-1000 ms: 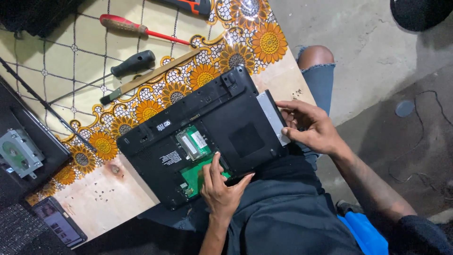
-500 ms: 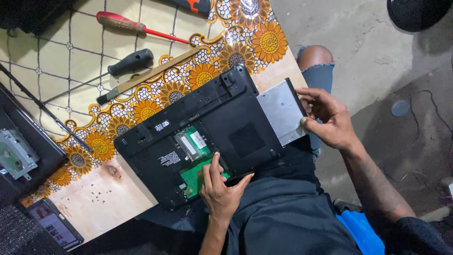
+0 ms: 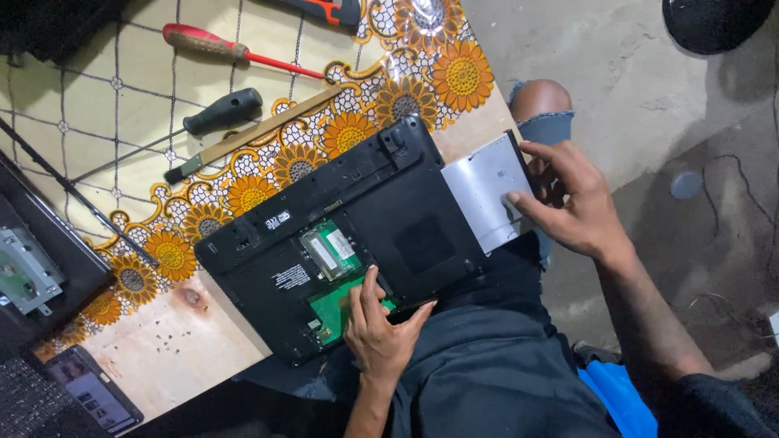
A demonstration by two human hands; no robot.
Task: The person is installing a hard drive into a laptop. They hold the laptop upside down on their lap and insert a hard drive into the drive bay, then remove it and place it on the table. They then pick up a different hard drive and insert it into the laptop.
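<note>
A black laptop [image 3: 381, 203] lies upside down across the table's edge and my lap, its bottom cover off so a green circuit board [image 3: 341, 300] and memory module [image 3: 324, 250] show. My left hand [image 3: 380, 332] presses flat on the laptop's near edge, fingers over the green board. A silver optical drive [image 3: 485, 191] sticks far out of the laptop's right side. My right hand [image 3: 568, 203] grips the drive's outer end, thumb on its top face.
On the sunflower-patterned tablecloth [image 3: 454, 77] lie a red-handled screwdriver [image 3: 213, 45], a black-handled screwdriver [image 3: 219, 109] and a flat wooden-handled blade [image 3: 251, 138]. A phone [image 3: 89, 389] rests at the lower left beside another opened device [image 3: 28, 268]. Concrete floor is on the right.
My right hand has pulled the silver drive steadily out of the laptop's side, to the right. My left hand has kept its place on the laptop.
</note>
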